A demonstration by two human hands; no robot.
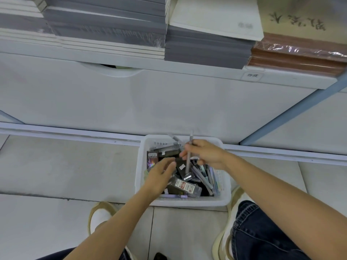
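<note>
Inspected at white basket [189, 202], on floor tiles just before the shelf base. Pinched in right hand [204, 153], fingers curled round mid-barrel: slim grey pen [188, 166], near upright above the heap. Left hand [159, 175] poised over dark packets [181, 170], fingers loosely extended and slightly apart, gripping nothing (contact with packets not determinable). Judged light, rigid, smooth-barrelled, liable to slip or roll. Recommended: hold at mid-barrel, not tip; lift clear of neighbouring pens [204, 177] to avoid snagging.
</note>
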